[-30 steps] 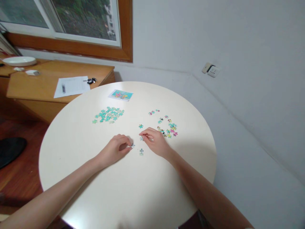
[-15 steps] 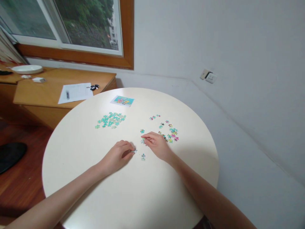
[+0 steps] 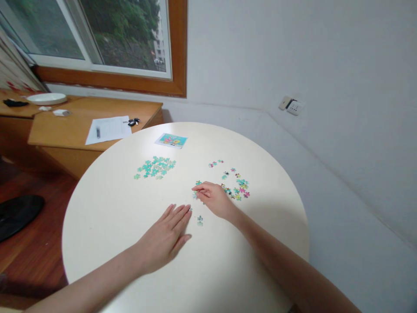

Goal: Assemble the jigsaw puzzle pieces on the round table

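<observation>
- Head view: the left hand (image 3: 163, 240) is flattened, its grip spread and clasping nothing, fingertips at a partly hidden jigsaw piece (image 3: 190, 210).
- The right hand (image 3: 215, 200) curls; whether its grip holds anything, I cannot tell.
- Teal puzzle pieces (image 3: 155, 168) lie farther left on the worktop (image 3: 104, 208).

The left hand (image 3: 169, 234) is almost flat, palm down, its fingers (image 3: 181, 219) stretched forward. The right hand (image 3: 214, 198) is half curled and points to the left.
</observation>
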A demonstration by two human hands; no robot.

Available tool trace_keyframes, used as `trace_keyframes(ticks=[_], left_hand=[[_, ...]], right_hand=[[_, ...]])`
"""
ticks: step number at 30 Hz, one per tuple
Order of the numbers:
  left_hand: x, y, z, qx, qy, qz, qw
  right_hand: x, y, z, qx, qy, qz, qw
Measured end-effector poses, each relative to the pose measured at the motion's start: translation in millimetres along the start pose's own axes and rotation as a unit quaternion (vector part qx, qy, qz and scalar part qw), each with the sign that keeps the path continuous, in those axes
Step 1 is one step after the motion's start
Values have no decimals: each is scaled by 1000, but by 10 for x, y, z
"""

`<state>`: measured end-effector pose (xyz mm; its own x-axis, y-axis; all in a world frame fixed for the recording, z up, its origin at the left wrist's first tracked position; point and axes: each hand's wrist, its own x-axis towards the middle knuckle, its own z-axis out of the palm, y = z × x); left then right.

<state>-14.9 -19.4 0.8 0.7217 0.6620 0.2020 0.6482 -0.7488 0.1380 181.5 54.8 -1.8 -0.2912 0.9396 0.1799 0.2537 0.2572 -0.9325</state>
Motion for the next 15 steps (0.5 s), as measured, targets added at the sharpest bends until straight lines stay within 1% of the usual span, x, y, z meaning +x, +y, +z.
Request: trace_keyframes(ticks=[4,9,15], left_hand=[[57,-28,36,9,3,-6,1000],[110,-8,-3,-15,35,-24,999],[112,22,-19,-27,34,-36,998]], right_hand=[[33,21,-1,-2,-4,13,1000],[88,13,0,-4,-19,20,1000],[151,43,74,-14,-39,37,998]])
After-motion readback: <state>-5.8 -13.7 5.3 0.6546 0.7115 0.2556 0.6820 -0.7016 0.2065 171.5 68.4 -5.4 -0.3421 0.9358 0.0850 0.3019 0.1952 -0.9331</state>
